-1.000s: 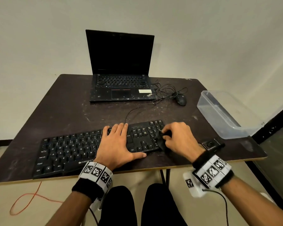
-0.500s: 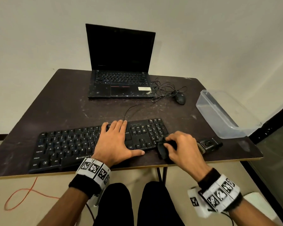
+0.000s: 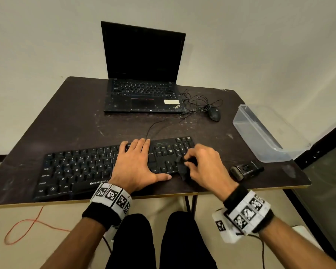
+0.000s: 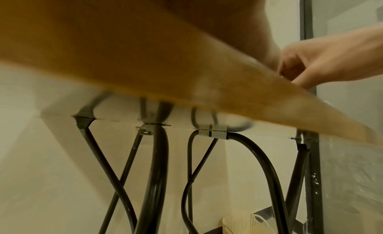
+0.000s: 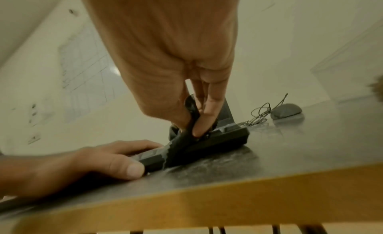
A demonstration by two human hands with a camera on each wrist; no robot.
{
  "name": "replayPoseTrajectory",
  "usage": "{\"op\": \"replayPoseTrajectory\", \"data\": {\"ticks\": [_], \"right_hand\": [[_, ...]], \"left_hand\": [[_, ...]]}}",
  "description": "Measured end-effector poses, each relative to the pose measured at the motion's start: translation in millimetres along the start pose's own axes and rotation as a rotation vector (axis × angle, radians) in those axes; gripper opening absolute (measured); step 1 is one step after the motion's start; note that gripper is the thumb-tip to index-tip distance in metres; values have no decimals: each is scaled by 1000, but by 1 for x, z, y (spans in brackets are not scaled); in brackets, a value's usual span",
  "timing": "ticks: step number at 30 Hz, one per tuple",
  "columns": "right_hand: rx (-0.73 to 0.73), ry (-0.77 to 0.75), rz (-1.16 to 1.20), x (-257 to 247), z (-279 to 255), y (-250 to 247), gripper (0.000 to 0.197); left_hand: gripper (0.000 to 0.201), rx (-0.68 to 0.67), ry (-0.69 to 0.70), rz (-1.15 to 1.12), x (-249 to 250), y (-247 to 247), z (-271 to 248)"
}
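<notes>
A black keyboard (image 3: pixel 76 169) lies along the near edge of the dark table (image 3: pixel 85 123). My left hand (image 3: pixel 134 164) rests flat on its middle, fingers straight, thumb along the front edge. My right hand (image 3: pixel 190 162) pinches a small black cloth (image 3: pixel 182 170) and presses it on the keys at the keyboard's right end. In the right wrist view the fingers (image 5: pixel 205 116) pinch the cloth (image 5: pixel 182 144) against the keyboard (image 5: pixel 225 136), with the left hand (image 5: pixel 107 158) beside it. The left wrist view shows mostly the table's underside and my right hand (image 4: pixel 323 65).
An open laptop (image 3: pixel 144 94) with a dark screen stands at the back. A wired mouse (image 3: pixel 214 114) and tangled cable lie right of it. A clear plastic container (image 3: pixel 260 136) sits at the right edge. A small black brush (image 3: pixel 244 169) lies near the right front corner.
My right hand with the cloth slid toward the table's front edge, then came back up onto the keys at the right end. The left hand stayed in place.
</notes>
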State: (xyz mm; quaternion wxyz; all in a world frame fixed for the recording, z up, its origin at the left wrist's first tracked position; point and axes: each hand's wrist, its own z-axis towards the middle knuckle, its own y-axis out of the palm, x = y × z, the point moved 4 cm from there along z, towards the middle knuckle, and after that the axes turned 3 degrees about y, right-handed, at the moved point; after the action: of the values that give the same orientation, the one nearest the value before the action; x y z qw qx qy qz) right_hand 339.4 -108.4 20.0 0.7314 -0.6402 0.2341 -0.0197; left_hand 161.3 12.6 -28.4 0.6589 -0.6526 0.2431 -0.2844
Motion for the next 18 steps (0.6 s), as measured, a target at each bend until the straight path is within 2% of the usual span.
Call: {"op": "replayPoseTrajectory", "data": {"ticks": [5,9,15,18], "right_hand": [[77,51,79,-3,45,-2,14],[-27,96,95,-16,79,1,11],[-141,35,8,-14,19,4,10],[-94,48,31,-20,30,1,8]], "left_hand": [[144,21,38,21,3,1,-1],[143,39,37,2,4,-3,-4],[142,58,40,-1,4,-1,-2],[142,58,43,4,4,0,-2]]}}
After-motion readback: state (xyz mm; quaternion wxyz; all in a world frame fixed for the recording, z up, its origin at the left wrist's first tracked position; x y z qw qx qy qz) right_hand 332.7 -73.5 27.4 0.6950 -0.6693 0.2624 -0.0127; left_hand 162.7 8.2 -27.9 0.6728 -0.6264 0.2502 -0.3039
